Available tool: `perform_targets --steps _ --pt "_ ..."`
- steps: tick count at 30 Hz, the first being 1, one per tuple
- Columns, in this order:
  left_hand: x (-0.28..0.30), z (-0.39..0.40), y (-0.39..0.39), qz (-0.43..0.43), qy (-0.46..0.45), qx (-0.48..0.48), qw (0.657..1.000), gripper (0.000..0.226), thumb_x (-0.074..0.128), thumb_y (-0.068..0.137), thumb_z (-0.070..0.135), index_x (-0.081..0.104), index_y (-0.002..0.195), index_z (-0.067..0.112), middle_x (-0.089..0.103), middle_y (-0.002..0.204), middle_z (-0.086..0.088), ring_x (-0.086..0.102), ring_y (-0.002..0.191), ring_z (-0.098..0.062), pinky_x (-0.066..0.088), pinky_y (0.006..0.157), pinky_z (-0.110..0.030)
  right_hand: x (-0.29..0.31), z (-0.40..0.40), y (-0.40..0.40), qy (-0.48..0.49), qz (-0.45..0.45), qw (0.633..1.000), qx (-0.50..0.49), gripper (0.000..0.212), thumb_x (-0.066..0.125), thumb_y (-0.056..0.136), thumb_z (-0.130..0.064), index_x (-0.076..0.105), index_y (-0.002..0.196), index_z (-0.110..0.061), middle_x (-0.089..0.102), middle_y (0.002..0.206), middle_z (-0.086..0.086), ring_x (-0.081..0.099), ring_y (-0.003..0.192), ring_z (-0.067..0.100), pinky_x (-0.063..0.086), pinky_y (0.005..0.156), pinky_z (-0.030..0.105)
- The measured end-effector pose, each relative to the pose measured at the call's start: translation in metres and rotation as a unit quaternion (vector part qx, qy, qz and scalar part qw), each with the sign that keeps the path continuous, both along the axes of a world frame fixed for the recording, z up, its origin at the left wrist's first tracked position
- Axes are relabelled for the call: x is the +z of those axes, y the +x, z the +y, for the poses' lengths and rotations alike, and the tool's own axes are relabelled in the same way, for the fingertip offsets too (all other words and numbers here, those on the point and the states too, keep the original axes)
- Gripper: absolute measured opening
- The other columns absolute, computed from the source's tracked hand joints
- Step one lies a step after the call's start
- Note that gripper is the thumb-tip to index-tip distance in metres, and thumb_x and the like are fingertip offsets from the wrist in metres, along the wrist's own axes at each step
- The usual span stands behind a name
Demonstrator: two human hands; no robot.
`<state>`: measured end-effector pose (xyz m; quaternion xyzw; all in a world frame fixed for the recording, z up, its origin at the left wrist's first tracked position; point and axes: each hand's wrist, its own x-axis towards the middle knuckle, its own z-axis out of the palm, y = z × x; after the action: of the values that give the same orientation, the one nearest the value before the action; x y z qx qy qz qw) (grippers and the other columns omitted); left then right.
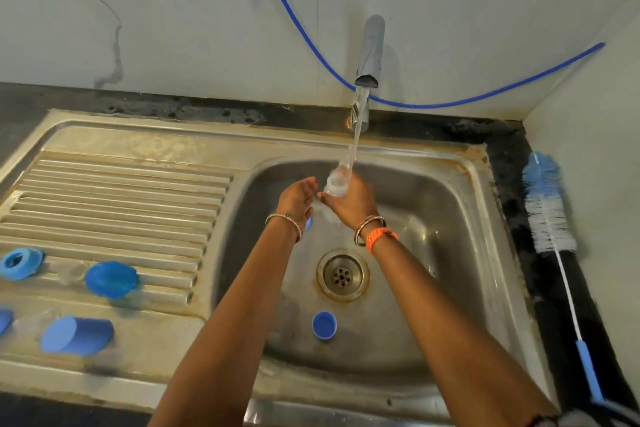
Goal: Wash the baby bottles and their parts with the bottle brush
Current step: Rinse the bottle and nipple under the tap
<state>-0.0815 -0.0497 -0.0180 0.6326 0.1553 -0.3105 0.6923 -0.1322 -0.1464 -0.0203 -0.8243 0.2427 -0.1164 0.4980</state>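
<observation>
My right hand (351,203) grips a clear baby bottle (336,184) under the stream of water from the tap (370,52), its mouth up in the flow. Just left of it, my left hand (298,198) hovers with relaxed, straight fingers; a bit of blue shows beneath that wrist, and I cannot tell what it is. A small blue cap (324,323) lies in the sink basin (433,204). The blue-and-white bottle brush (549,215) lies on the dark counter to the right of the sink.
On the ribbed drainboard (121,191) at left lie a blue ring (20,263), a blue dome cap (110,279), a blue cup-shaped cover (78,334) and another blue piece at the frame edge. The drain (342,275) sits mid-basin. A blue hose (450,102) runs along the wall.
</observation>
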Motion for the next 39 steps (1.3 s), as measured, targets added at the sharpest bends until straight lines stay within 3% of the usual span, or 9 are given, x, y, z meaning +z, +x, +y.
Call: perform_targets --steps 3,5,8,13,19,25,29,34,39 --pt "0.008 -0.004 -0.002 0.01 -0.031 -0.013 0.999 0.026 0.035 0.099 0.025 0.057 0.093 0.014 0.058 0.074 -0.002 0.054 0.069 -0.013 0.041 0.058 -0.019 0.017 0.002 0.004 0.04 -0.072 0.991 -0.109 0.031 0.07 0.084 -0.03 0.057 0.102 -0.009 0.06 0.086 -0.002 0.057 0.073 0.009 0.047 0.065 0.019" --pt "0.007 -0.006 0.002 0.028 -0.097 -0.014 0.995 0.034 0.031 0.098 0.03 0.058 0.093 0.01 0.064 0.076 -0.006 0.058 0.068 -0.016 0.046 0.061 -0.024 0.027 -0.001 0.007 0.212 -0.056 0.963 -0.156 0.024 0.062 0.09 -0.034 0.059 0.089 -0.01 0.061 0.085 0.003 0.059 0.075 0.017 0.051 0.065 0.026" --pt "0.016 -0.014 0.004 -0.003 -0.128 -0.042 0.991 0.039 0.032 0.095 0.033 0.063 0.098 0.01 0.066 0.089 -0.01 0.06 0.08 -0.021 0.048 0.072 -0.032 0.03 -0.005 0.006 0.561 0.022 0.819 -0.122 0.023 0.053 0.093 -0.036 0.059 0.085 -0.014 0.061 0.083 0.01 0.059 0.073 0.022 0.054 0.054 0.031" --pt "0.031 -0.036 0.0 -0.043 -0.017 -0.07 0.996 0.042 0.032 0.097 0.037 0.063 0.098 0.009 0.064 0.084 -0.025 0.048 0.063 -0.016 0.039 0.054 -0.023 0.009 -0.013 0.014 0.699 -0.02 0.704 -0.126 0.035 0.055 0.09 -0.033 0.057 0.109 -0.003 0.062 0.104 0.02 0.062 0.094 0.029 0.052 0.082 0.029" --pt "0.034 -0.052 0.0 -0.015 0.021 -0.07 0.997 0.053 0.028 0.098 0.037 0.05 0.131 0.002 0.058 0.127 -0.019 0.054 0.115 -0.032 0.043 0.103 -0.04 0.01 -0.02 0.016 0.684 -0.022 0.723 -0.093 0.026 0.047 0.095 -0.028 0.061 0.096 -0.006 0.064 0.089 0.012 0.06 0.082 0.024 0.048 0.08 0.028" --pt "0.023 -0.028 -0.008 0.045 -0.095 0.03 0.994 0.042 0.029 0.096 0.031 0.057 0.109 0.002 0.055 0.082 -0.014 0.048 0.06 -0.019 0.041 0.046 -0.02 0.012 -0.013 0.016 0.564 0.071 0.817 -0.101 0.033 0.046 0.095 -0.04 0.058 0.097 -0.01 0.062 0.089 0.011 0.058 0.078 0.024 0.052 0.051 0.026" --pt "0.002 -0.011 -0.017 0.132 -0.177 0.073 0.973 0.051 0.023 0.099 0.038 0.056 0.111 0.001 0.061 0.091 -0.018 0.057 0.071 -0.025 0.051 0.059 -0.033 0.017 -0.012 0.017 0.173 0.033 0.98 -0.093 0.021 0.055 0.091 -0.028 0.057 0.077 -0.014 0.06 0.077 0.005 0.058 0.079 0.026 0.052 0.07 0.039" --pt "-0.005 -0.002 -0.026 0.184 -0.207 0.022 0.961 0.037 0.031 0.095 0.032 0.053 0.111 0.006 0.062 0.097 -0.014 0.06 0.083 -0.025 0.057 0.065 -0.034 0.023 -0.006 -0.005 -0.068 -0.095 0.993 0.029 0.013 0.061 0.087 -0.02 0.064 0.099 -0.016 0.063 0.102 0.004 0.058 0.093 0.014 0.049 0.082 0.027" --pt "0.0 -0.013 -0.019 0.113 -0.23 0.012 0.966 0.038 0.027 0.092 0.016 0.05 0.119 0.002 0.06 0.103 -0.016 0.059 0.086 -0.024 0.054 0.067 -0.031 0.029 -0.002 -0.015 0.016 -0.108 0.994 0.014 0.045 0.064 0.088 -0.021 0.048 0.13 -0.016 0.057 0.123 0.006 0.054 0.108 0.016 0.048 0.09 0.029"
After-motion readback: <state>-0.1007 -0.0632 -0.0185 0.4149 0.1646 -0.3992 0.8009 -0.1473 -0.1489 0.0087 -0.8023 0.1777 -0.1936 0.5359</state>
